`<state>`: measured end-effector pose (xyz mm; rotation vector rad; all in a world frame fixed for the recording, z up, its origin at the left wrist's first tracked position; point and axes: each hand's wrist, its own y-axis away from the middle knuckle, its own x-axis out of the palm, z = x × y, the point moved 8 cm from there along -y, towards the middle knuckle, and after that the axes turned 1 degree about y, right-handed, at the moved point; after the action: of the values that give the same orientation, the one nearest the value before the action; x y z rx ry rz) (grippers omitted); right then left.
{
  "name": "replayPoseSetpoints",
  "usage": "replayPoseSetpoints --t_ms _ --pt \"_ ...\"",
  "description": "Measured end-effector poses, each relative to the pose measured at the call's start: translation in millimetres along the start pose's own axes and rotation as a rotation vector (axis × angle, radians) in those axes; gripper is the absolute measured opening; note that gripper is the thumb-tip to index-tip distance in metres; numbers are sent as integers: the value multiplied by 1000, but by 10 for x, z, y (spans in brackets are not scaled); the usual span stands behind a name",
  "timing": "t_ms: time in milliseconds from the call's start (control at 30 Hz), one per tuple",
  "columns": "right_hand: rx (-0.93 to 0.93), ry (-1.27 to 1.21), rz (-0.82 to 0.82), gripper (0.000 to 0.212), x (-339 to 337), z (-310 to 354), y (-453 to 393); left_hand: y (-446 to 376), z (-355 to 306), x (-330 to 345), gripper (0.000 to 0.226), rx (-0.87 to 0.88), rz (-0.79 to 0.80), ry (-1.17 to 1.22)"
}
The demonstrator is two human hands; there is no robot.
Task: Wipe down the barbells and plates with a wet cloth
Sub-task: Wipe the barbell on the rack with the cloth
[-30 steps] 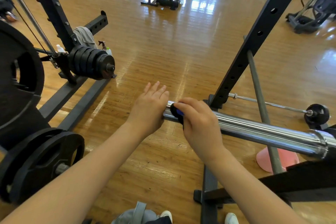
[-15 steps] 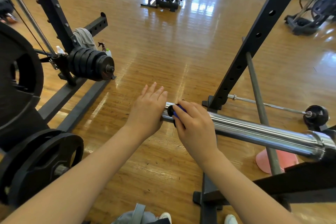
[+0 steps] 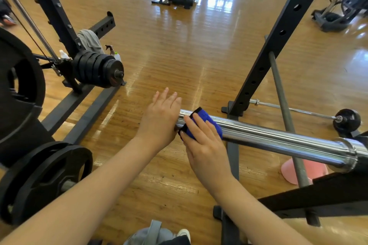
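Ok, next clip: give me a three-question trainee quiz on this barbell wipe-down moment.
1. True or false: the blue cloth lies on the chrome barbell sleeve.
2. Which hand presses the cloth? A) left hand B) right hand
3. Fill in: the pink cone sits on the ____.

Key: 1 true; 2 B; 3 floor.

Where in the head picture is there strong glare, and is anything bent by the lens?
Head view: bright window glare lies on the wooden floor at the top; sharp highlight stripes run along the chrome barbell sleeve; the wide lens tilts the rack upright and stretches both forearms; the blue cloth stays sharp.
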<state>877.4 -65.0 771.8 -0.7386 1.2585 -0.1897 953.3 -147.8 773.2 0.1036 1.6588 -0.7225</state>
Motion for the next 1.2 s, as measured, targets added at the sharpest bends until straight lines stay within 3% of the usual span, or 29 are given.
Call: replayPoseSetpoints --t_ms 267,533,800,933,1100,1200 --pt "20 -162 -247 25 -326 -171 -164 7 7 13 70 -6 -19 -3" --pt "144 91 -64 42 -140 -248 -167 4 10 11 68 -14 4 -4" --pt "-13 -43 -75 25 -261 -210 -37 8 -4 10 72 -24 42 -23" --pt "4 -57 -96 26 -331 -245 -67 49 -30 -46 87 10 16 -86" --pt "152 81 68 61 -120 -240 -91 30 -96 -57 78 110 1 -98" --pt "240 178 122 64 -121 -332 5 0 -72 3 82 140 91 -85"
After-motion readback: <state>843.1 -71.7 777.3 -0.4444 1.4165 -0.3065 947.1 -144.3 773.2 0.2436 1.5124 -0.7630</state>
